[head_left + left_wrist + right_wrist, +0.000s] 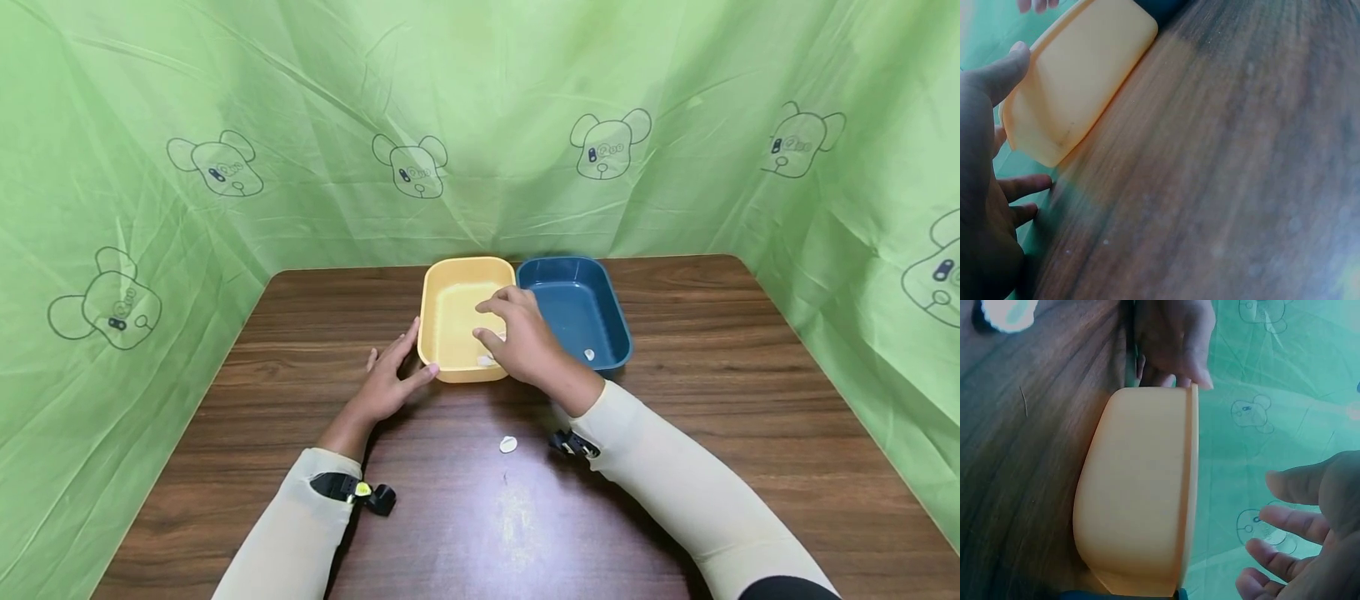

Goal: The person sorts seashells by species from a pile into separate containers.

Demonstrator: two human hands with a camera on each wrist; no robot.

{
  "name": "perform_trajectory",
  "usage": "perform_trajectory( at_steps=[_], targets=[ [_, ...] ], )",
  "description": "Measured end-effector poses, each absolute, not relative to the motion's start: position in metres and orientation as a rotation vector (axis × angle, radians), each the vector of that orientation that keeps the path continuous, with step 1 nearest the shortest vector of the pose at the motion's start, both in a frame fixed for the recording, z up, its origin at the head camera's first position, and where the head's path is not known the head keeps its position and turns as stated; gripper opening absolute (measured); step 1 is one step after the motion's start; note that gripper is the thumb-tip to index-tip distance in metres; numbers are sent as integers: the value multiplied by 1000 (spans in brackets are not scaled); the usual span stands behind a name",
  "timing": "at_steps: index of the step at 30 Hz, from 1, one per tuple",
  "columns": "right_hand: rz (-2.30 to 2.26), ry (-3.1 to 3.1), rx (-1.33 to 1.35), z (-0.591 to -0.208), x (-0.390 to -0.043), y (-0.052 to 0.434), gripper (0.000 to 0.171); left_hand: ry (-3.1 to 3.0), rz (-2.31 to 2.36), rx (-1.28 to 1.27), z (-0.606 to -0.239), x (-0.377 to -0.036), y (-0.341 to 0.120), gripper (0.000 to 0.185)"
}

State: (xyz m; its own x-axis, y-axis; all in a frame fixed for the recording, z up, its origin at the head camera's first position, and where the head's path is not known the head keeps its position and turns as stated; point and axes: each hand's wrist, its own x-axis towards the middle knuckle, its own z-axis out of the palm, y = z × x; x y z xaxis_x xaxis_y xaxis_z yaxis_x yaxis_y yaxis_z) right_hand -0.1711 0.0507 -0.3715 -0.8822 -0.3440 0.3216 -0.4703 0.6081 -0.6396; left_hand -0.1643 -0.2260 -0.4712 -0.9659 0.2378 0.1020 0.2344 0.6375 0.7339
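A yellow tray (pixel 457 325) stands at the back of the table, with a few small whitish pieces (pixel 486 361) in its near right corner. My left hand (pixel 388 383) touches its left near corner, thumb at the rim and fingers along the side. Over the right part of the tray hovers my right hand (pixel 525 337), thumb and fingers spread apart with nothing seen between them. In the right wrist view the fingers (pixel 1291 519) are also apart and bare. A small white oval piece (pixel 508 444) lies on the table in front of the tray.
Right beside the yellow tray stands a dark blue tray (pixel 573 304), with a small white piece (pixel 589 355) in its near right corner. The wooden table (pixel 300 333) carries both. Green curtain (pixel 495 100) with printed mouse heads closes off the back and sides.
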Motion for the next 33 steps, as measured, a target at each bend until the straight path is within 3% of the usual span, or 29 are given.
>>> perform_trajectory(
  at_steps=[33],
  targets=[
    [1218, -2609, 980, -375, -102, 94, 33, 2846, 1307, 432, -475, -164, -227, 95]
  ],
)
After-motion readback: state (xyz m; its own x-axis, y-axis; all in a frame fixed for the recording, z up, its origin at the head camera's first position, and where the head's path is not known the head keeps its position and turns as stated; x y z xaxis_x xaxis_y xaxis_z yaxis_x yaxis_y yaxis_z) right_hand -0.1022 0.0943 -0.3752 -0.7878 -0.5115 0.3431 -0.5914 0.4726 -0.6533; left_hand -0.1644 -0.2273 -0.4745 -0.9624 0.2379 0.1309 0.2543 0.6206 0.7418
